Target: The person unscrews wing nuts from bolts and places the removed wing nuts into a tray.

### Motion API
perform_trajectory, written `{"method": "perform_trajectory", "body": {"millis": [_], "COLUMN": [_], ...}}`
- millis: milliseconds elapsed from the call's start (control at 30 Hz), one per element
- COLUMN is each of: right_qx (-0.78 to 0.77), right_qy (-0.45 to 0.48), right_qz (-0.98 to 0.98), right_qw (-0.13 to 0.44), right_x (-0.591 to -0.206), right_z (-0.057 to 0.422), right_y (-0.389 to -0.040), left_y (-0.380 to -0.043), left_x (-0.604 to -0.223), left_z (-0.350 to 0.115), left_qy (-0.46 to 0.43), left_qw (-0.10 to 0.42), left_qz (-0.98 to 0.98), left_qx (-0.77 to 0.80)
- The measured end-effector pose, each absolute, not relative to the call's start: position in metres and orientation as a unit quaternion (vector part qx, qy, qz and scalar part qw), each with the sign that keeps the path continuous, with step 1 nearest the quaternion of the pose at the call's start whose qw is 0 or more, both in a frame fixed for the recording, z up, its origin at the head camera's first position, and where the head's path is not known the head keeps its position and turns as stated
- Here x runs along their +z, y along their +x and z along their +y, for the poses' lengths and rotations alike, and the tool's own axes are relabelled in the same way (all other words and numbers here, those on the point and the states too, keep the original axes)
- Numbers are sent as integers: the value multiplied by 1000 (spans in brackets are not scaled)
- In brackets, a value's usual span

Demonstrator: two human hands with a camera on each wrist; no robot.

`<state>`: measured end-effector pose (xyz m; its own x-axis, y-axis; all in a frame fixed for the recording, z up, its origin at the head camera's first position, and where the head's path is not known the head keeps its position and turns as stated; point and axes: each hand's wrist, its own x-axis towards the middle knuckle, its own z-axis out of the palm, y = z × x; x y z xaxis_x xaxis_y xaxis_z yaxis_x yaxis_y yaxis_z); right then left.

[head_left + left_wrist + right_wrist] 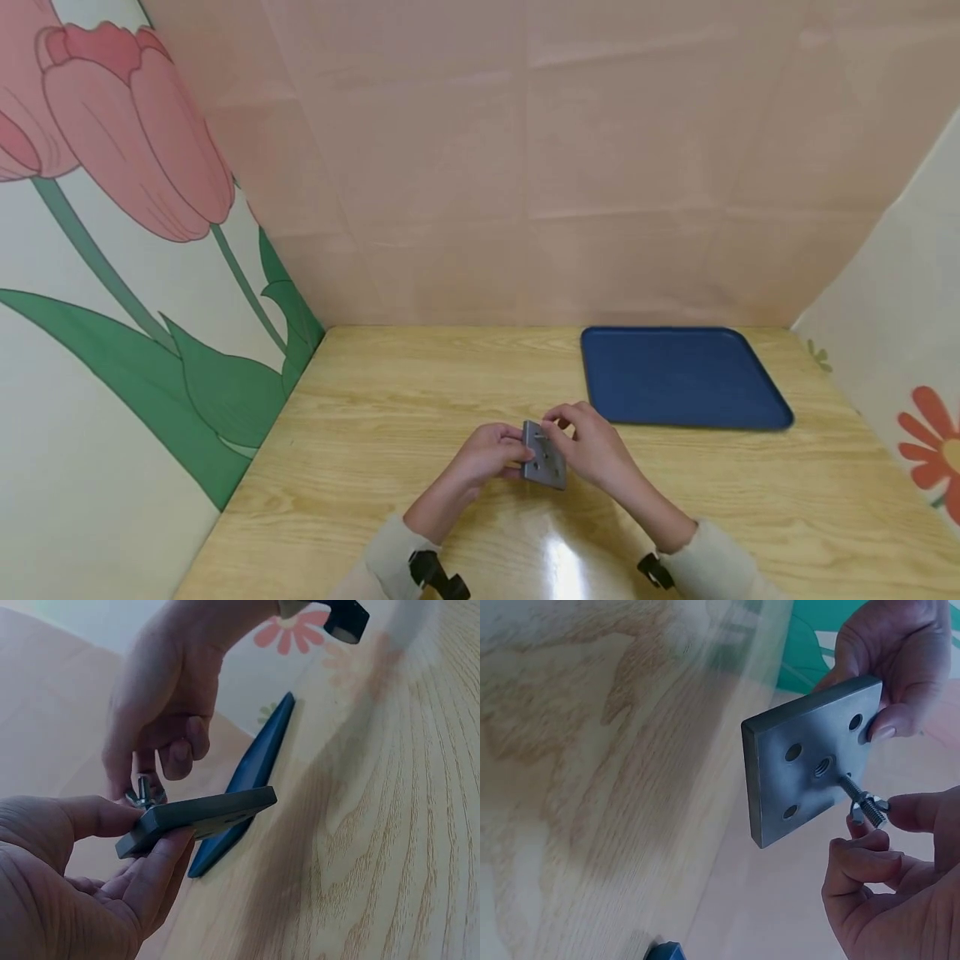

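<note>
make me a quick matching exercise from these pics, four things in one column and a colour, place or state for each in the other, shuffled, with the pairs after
Things:
1. tray
2. metal plate
3. threaded rod
4. left hand

Descriptions:
A. sticking out from a flat face
B. gripping something at its edge
C. blue, lying on the table
D. grey, with several holes

Pairs: 1-C, 2-D, 3-A, 4-B

the dark grey square metal plate (814,742) carries a silvery threaded bolt (853,790); the rectangular tray (682,375) is deep blue, the wooden tabletop (360,450) yellowish tan with wavy brown grain, the creased backdrop sheet (525,167) pinkish beige, the white left wall (52,467) patterned with pink tulips (142,133) and green leaves (232,400)
</note>
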<state>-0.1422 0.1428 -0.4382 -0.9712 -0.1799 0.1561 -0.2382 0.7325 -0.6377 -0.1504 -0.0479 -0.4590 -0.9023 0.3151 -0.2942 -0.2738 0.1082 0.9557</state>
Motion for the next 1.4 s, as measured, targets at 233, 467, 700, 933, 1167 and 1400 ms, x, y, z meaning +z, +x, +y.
{"method": "perform_trajectory", "body": {"millis": [233, 467, 700, 933, 1167, 1400], "right_qx": [360, 355, 353, 353, 355, 358], "right_qy": [111, 109, 113, 121, 131, 132], "right_qz": [-926, -928, -929, -928, -925, -924], "right_qw": [22, 12, 13, 22, 28, 20], "right_x": [-436, -435, -434, -433, -433, -432], "right_z": [143, 142, 142, 142, 141, 141], "right_y": [-137, -137, -136, -135, -133, -132], "left_y": [-150, -149, -150, -151, -150, -151], "left_x": [-460, -458, -458, -461, -460, -461], "left_z": [-48, -48, -48, -47, -47, -48], "left_qy": [20, 24, 22, 24, 23, 22], "left_qw": [214, 211, 216, 215, 212, 218], "left_qz": [708, 703, 706, 705, 704, 703], "left_qx": [673, 679, 675, 675, 678, 676]}}
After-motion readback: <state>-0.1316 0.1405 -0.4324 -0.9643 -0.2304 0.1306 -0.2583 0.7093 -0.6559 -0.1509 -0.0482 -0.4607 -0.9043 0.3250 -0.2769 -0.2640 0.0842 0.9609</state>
